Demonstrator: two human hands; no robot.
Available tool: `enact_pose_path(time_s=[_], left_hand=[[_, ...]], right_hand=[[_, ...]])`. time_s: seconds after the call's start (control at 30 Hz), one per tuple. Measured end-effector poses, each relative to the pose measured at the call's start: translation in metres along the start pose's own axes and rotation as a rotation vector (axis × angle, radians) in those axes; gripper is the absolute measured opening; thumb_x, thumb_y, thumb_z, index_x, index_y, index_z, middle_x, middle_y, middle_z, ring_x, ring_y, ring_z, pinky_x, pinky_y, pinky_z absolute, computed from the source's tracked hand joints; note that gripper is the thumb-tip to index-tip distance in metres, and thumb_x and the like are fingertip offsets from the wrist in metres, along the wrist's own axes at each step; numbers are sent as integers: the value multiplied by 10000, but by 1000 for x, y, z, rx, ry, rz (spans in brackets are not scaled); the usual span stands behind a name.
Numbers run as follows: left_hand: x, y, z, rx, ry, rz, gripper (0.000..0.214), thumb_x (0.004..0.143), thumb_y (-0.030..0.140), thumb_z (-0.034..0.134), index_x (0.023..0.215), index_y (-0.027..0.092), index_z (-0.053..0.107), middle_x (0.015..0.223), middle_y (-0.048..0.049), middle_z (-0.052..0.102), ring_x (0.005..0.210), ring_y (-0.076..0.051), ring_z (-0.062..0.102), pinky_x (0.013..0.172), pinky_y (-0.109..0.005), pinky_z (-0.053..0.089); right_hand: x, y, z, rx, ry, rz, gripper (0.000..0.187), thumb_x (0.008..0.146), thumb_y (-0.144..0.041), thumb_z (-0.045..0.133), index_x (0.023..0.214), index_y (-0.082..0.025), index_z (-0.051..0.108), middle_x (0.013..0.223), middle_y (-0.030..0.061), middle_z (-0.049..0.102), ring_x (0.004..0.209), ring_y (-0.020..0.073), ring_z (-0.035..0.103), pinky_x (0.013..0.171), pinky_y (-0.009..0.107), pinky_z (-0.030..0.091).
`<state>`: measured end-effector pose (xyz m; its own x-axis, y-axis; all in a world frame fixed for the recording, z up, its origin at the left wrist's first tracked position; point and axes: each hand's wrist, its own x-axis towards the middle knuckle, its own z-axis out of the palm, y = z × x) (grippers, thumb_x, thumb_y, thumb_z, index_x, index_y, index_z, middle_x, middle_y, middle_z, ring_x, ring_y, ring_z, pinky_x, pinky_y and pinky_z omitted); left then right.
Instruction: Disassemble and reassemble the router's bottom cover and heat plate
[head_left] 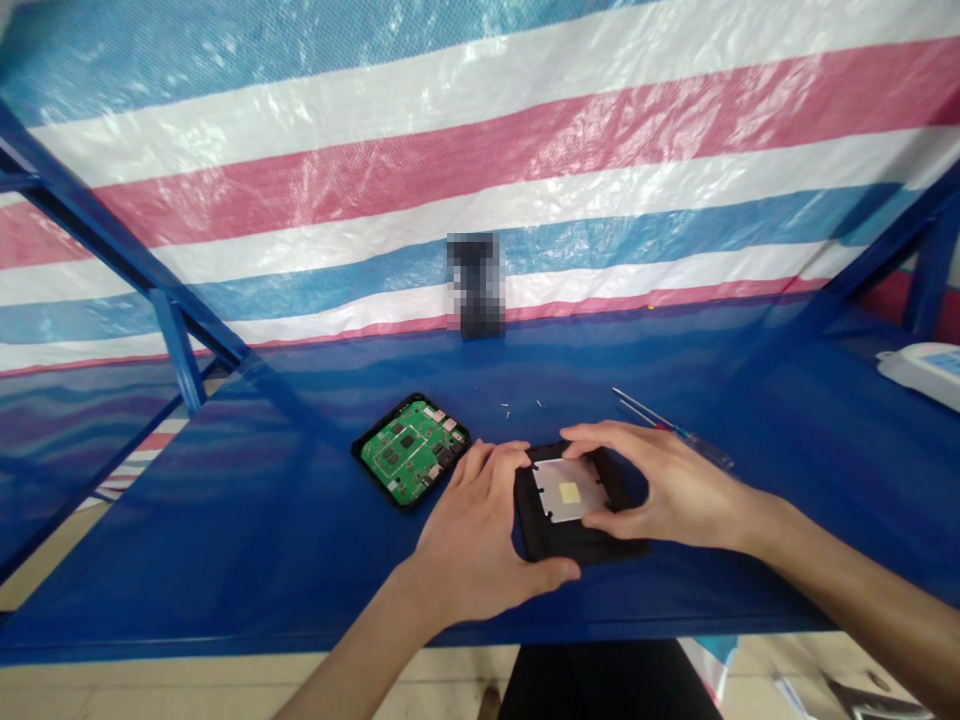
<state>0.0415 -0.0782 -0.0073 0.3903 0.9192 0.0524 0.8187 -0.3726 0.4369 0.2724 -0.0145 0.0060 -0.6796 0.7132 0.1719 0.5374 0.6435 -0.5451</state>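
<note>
A black square casing half [541,543] lies on the blue table in front of me. Inside it sits a silver metal plate [553,475] with small notches along its edge and a pale yellow square pad [569,492] on top. My left hand [472,535] grips the casing half by its left side, fingers at the far edge and thumb at the near one. The thumb and fingers of my right hand [667,480] pinch the plate across its right part. To the left, a green circuit board [405,455] rests in another black casing half [362,462].
Several tiny screws [506,409] lie beyond my hands. Two thin screwdrivers [651,413], partly behind my right hand, lie on the blue table [247,540]. A dark blurred object [481,315] stands at the striped sheet [300,200]. A white device [922,370] is at far right.
</note>
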Motion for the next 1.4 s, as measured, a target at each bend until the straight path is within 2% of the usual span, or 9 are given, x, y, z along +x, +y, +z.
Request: enact_pose_path(time_s=[0.2, 0.43, 0.63, 0.77, 0.93, 1.1, 1.2, 1.3, 1.4], left_hand=[[0, -1, 2, -5, 17, 5, 858, 646, 548, 853, 1296, 175, 436, 1330, -130, 576, 1285, -363, 476, 1172, -570, 341], [0, -2, 3, 27, 12, 12, 895, 660, 566, 840, 1329, 136, 431, 1360, -159, 569, 1301, -380, 467, 1168, -588, 340], [0, -1, 3, 11, 24, -12, 926, 648, 533, 846, 1360, 124, 418, 1371, -170, 570, 1314, -388, 463, 1138, -592, 382], [-2, -1, 5, 7, 55, 0, 915, 641, 524, 848, 1356, 138, 427, 1372, -164, 574, 1312, -382, 474, 1135, -578, 393], [-1, -2, 6, 9, 79, 27, 870, 645, 511, 840, 1339, 172, 441, 1364, -150, 582, 1304, -380, 484, 1128, -588, 396], [-1, -1, 4, 14, 64, 25, 860, 653, 502, 838, 1336, 166, 438, 1361, -155, 581, 1299, -381, 483, 1129, -587, 393], [-1, -1, 5, 18, 62, 30, 869, 658, 524, 838, 1336, 164, 430, 1372, -158, 573, 1302, -378, 481, 1139, -582, 381], [-2, -2, 5, 23, 62, 39, 883, 659, 547, 839, 1337, 162, 425, 1376, -159, 572, 1297, -375, 481, 1147, -583, 369], [-2, -3, 6, 24, 65, 46, 888, 659, 551, 842, 1338, 161, 424, 1373, -158, 572, 1298, -378, 479, 1145, -584, 371]], right_hand=[[0, 0, 1, 13, -33, 8, 640, 732, -277, 769, 1337, -260, 560, 1123, 57, 740, 1102, 264, 701, 963, 414, 566], [-1, -2, -1, -20, -31, -1, 546, 722, -317, 805, 1226, -249, 607, 1185, 85, 697, 1124, 283, 664, 954, 438, 564], [-5, 9, -3, -79, 175, 49, 96, 879, -310, 678, 892, -248, 606, 1036, 50, 693, 1000, 240, 686, 918, 433, 556], [-1, 11, 2, -104, 187, 46, 175, 881, -278, 681, 750, -231, 576, 938, 38, 666, 876, 213, 691, 834, 392, 566], [3, 4, 9, -136, 224, 69, 147, 882, -226, 660, 746, -224, 602, 906, 33, 656, 807, 197, 693, 785, 371, 570], [2, 4, 9, -130, 206, 2, 134, 897, -189, 629, 768, -226, 639, 930, 42, 668, 863, 201, 685, 807, 371, 569], [0, 5, 8, -124, 183, -45, 114, 916, -173, 594, 865, -237, 673, 980, 49, 680, 926, 208, 675, 855, 383, 559], [-4, 3, 4, -98, 171, -5, 105, 912, -197, 601, 979, -245, 665, 1033, 54, 679, 976, 220, 670, 887, 401, 548], [-8, -1, -1, -77, 114, 54, 84, 867, -304, 690, 865, -243, 632, 972, 36, 657, 924, 222, 663, 830, 387, 540]])
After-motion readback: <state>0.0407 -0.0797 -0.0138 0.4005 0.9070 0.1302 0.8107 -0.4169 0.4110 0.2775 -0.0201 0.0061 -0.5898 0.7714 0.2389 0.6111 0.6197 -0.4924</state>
